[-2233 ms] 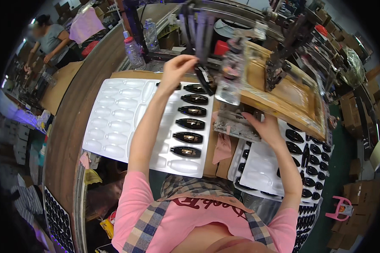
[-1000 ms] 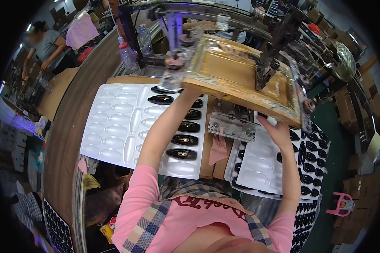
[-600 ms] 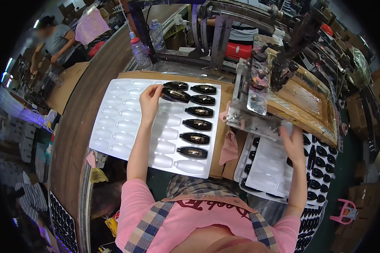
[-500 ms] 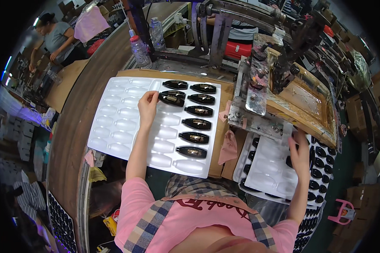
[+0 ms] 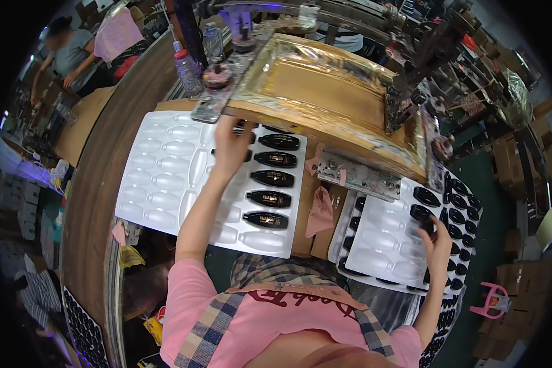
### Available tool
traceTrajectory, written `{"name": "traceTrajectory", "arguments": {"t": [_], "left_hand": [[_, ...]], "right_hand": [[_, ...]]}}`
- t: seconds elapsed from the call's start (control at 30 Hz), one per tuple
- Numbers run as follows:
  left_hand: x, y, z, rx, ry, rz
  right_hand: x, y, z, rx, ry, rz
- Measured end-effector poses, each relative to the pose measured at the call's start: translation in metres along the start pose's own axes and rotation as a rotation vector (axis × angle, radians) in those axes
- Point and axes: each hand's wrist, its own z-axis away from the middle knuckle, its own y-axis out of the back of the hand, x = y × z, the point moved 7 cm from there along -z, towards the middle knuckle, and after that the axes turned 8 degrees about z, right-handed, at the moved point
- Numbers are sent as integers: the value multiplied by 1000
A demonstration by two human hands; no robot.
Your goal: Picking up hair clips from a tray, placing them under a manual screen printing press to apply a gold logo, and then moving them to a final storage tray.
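My left hand (image 5: 230, 146) is over the large white moulded tray (image 5: 159, 162), its fingers apart beneath the screen frame's front edge and apparently holding nothing. A black bottle-shaped piece (image 5: 247, 154) lies by this hand, partly hidden. Glossy black pieces with gold print, such as this printed piece (image 5: 269, 199), fill most of the tray's right column. My right hand (image 5: 437, 242) is closed on a black piece (image 5: 425, 224) at the edge of the smaller white tray (image 5: 380, 236). Another black piece (image 5: 427, 196) lies just beyond it in that tray.
A wooden screen frame (image 5: 325, 86) hangs over the bench in front of me. Below it sits a metal fixture (image 5: 359, 173), with a pink cloth (image 5: 321, 211) nearby. A red-capped bottle (image 5: 189, 70) stands behind the large tray. A person (image 5: 76, 55) works at far left.
The screen frame has swung left across the bench. The piece under my left hand now lies lower in its column, and the hand has shifted forward. My right hand has moved down slightly.
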Motion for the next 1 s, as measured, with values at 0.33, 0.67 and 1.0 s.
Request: {"name": "traceTrajectory", "arguments": {"t": [0.33,0.67,1.0], "left_hand": [[46,-155,-35,-454,-298,155],[11,-5,-25,-107,124,501],[-115,87,86,220,355,172]], "right_hand": [[-77,-18,-73,19,256,-736],[-179,-29,-83,-105,471,-448],[-49,-23,-47,194,234,33]]}}
